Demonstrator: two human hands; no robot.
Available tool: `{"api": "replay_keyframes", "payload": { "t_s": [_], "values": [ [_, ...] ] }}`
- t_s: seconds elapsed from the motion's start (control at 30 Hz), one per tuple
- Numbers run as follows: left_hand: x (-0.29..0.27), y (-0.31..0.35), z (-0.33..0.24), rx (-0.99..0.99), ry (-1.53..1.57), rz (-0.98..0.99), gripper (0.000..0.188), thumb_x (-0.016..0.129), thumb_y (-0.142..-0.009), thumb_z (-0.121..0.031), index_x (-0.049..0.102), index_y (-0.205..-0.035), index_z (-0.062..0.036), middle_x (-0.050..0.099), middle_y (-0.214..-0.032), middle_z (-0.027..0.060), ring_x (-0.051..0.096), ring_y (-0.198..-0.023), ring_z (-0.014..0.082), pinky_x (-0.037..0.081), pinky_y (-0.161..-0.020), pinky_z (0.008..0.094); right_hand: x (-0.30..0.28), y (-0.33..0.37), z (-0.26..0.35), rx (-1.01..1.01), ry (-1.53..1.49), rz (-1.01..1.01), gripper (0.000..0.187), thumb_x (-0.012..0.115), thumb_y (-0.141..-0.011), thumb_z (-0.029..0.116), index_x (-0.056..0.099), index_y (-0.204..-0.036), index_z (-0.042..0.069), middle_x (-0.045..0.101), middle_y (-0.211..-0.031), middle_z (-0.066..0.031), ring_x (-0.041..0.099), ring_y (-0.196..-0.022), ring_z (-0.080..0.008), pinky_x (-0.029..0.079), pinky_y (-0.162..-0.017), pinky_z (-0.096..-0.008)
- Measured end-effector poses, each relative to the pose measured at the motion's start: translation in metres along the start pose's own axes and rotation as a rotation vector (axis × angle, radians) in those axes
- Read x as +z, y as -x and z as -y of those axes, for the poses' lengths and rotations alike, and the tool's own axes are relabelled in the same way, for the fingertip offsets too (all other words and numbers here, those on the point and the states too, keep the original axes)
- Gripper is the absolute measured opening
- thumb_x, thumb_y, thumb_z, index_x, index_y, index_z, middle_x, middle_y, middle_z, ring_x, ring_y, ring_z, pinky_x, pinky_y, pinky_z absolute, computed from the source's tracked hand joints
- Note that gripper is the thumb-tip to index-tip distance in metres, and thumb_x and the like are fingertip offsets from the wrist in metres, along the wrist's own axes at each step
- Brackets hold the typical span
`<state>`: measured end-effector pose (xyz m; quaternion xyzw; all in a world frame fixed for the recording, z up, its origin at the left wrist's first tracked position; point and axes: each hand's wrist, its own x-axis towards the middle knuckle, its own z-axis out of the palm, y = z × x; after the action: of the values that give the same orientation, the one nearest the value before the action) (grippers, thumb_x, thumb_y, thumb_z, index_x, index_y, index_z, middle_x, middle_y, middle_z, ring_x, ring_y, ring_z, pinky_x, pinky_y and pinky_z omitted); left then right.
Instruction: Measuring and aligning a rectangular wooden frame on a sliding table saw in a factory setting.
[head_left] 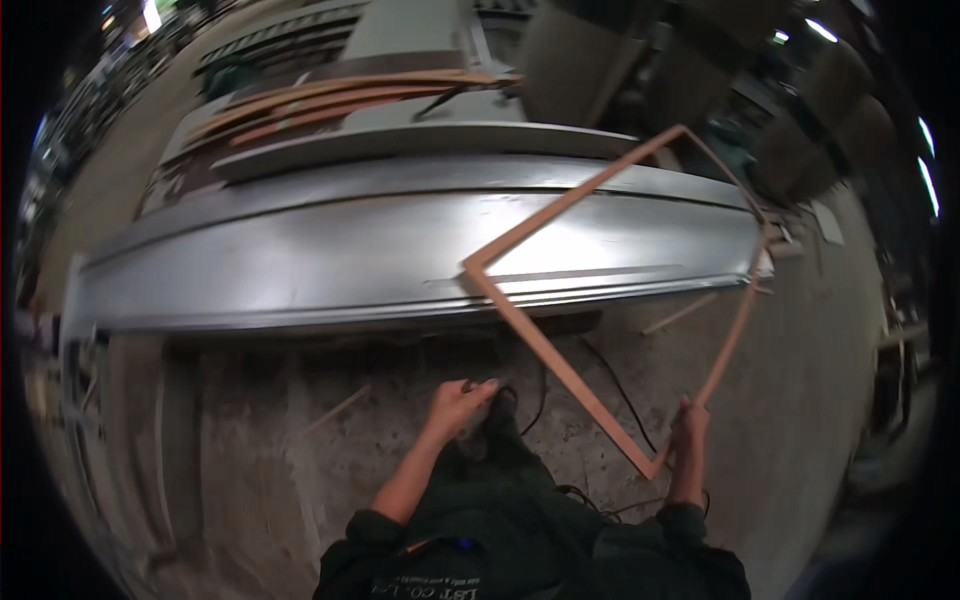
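Observation:
A slim reddish-brown wooden frame (566, 372), four-sided and bare in the middle, is held tilted on the right, partly over the metal-topped bench. My right hand (689, 432) is closed round one side of it, close to its nearest corner. The frame's far left corner lies over the shiny sheet metal (350, 250). My left hand (462, 405) is in front of my body, away from the frame. Its fingers are curled together, and whatever they may hold is too small to make out.
Long curved wooden strips (330, 98) lie behind the bench. Large wrapped bundles (590, 60) stand at the back right. On the floor are a dark cable (622, 390), a thin stick (340, 408) and another stick (680, 314) below the bench's edge.

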<state>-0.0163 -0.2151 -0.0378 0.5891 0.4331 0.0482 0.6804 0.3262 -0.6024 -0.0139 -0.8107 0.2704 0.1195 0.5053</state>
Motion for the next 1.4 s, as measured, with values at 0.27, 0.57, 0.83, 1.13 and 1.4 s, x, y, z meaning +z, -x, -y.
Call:
{"api": "replay_keyframes", "payload": {
  "t_s": [0.27,0.57,0.83,1.13,1.4],
  "values": [
    [0.083,-0.013,-0.039,0.01,-0.012,0.112,0.061,0.084,-0.093,-0.062,0.079,-0.099,-0.0012,0.077,-0.091,0.0065,0.07,-0.085,0.0134,0.055,-0.078,0.0321,-0.003,0.036,0.018,-0.119,-0.215,0.031,0.025,0.074,-0.105,0.017,0.059,-0.09,0.004,0.055,-0.072,-0.0017,0.05,-0.062,-0.0176,0.041,-0.058,-0.0421],
    [0.039,-0.026,-0.035,0.067,-0.16,-0.562,0.043,0.086,-0.079,-0.034,0.07,-0.094,0.0032,0.077,-0.091,0.0171,0.077,-0.083,0.0286,0.059,-0.078,0.0427,0.077,0.163,-0.06,0.118,-0.496,0.742,0.031,0.066,-0.113,0.033,0.059,-0.109,0.003,0.069,-0.102,-0.0128,0.071,-0.095,-0.0297,0.059,-0.089,-0.0478],
    [-0.093,0.044,-0.012,-0.222,-0.577,-0.887,0.061,0.091,-0.077,-0.052,0.079,-0.104,0.0019,0.079,-0.093,0.0206,0.079,-0.084,0.033,0.059,-0.074,0.0493,0.033,-0.06,-0.009,0.225,-0.975,0.872,0.047,0.048,-0.12,0.049,0.06,-0.118,0.004,0.067,-0.104,-0.0144,0.068,-0.096,-0.0303,0.061,-0.09,-0.0506],
    [-0.067,0.12,0.03,-0.267,-0.925,-1.376,0.061,0.084,-0.087,-0.045,0.072,-0.129,-0.0022,0.074,-0.122,0.0223,0.072,-0.115,0.044,0.057,-0.095,0.0568,0.025,-0.093,-0.006,0.092,-0.381,0.646,0.045,0.045,-0.119,0.053,0.052,-0.124,0.009,0.068,-0.107,-0.0147,0.071,-0.094,-0.0315,0.064,-0.084,-0.0546],
    [-0.025,0.175,0.11,-0.387,0.412,-1.53,0.067,0.081,-0.097,-0.056,0.063,-0.119,0.005,0.068,-0.095,0.0162,0.066,-0.067,0.0287,0.052,-0.063,0.045,0.043,0.05,-0.042,0.254,-0.103,1.086,0.042,0.054,-0.117,0.044,0.059,-0.114,0.002,0.071,-0.095,-0.0125,0.072,-0.081,-0.0254,0.062,-0.078,-0.0383]
  ]
}}
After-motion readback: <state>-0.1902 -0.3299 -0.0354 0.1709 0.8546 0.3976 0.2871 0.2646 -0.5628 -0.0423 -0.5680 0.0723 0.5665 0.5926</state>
